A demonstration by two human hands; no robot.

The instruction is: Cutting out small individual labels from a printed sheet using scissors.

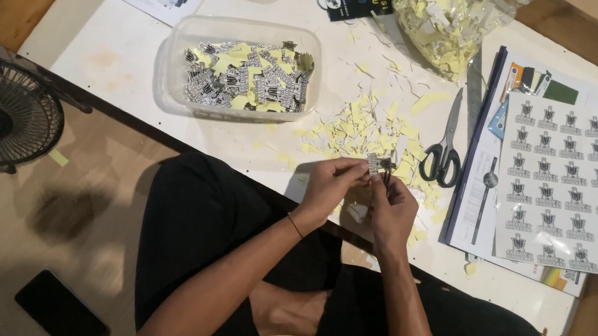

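Both the left hand [330,185] and right hand [391,207] are pinching a small cut-out sticker [379,163], apparently peeling it, above the worktop [117,51]; the clear tub [242,71] is holding many finished, while a printed sheet [588,186] is lying uncut.

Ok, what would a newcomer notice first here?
Both hands, left and right, pinch a small sticker over the table edge, amid yellow scraps. Left of them, a clear tub holds cut stickers. To the right lie scissors and a sticker sheet.
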